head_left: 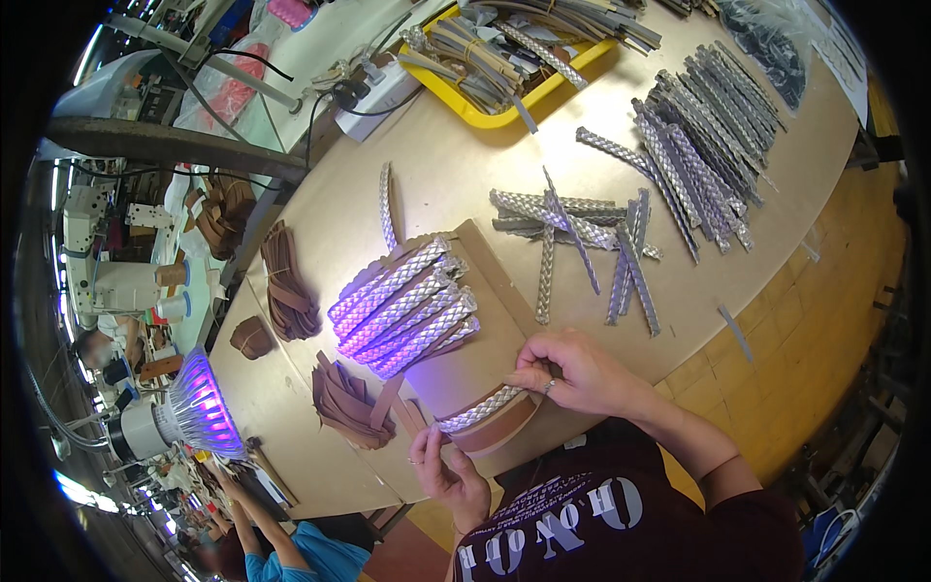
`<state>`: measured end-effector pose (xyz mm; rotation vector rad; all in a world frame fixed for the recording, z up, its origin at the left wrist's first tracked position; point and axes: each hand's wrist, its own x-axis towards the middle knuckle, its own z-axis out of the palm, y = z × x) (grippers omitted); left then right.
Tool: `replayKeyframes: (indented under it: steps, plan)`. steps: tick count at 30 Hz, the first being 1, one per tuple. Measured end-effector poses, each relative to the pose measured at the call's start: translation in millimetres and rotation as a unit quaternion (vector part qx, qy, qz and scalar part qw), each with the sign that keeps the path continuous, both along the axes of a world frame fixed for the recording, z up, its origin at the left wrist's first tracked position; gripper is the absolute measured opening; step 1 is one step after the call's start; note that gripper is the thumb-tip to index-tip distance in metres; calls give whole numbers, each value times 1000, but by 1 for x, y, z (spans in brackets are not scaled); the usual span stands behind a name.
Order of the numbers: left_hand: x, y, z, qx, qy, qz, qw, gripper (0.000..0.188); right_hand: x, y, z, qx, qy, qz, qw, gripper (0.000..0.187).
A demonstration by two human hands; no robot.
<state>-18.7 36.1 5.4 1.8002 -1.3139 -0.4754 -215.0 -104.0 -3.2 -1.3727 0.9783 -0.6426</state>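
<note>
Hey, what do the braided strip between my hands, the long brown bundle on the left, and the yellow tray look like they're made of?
Braided strip: perhaps metallic-finished leather or synthetic; its interlaced strands shine silvery.
Long brown bundle: possibly leather or faux leather; matte-looking, flexible flat strips.
Yellow tray: probably moulded plastic; smooth, evenly coloured, with rounded corners.

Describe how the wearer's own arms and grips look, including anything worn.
Both the left grip and right grip are ungloved. A ring shows on a right finger; any on the left is too small to confirm. The dark maroon shirt has pale lettering and a short right sleeve; that forearm is uncovered.
</note>
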Motion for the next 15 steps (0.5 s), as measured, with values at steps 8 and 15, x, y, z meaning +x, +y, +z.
replayKeyframes:
  steps: [8, 15]
  plan:
    - [0, 0, -3, -20, 43, 4, 999, 32, 9, 10, 9, -65, 121, -38, 990, 32]
    - [11, -18, 10, -81, 8, 16, 997, 35, -6, -16, 37, -21, 18, 82, 996, 29]
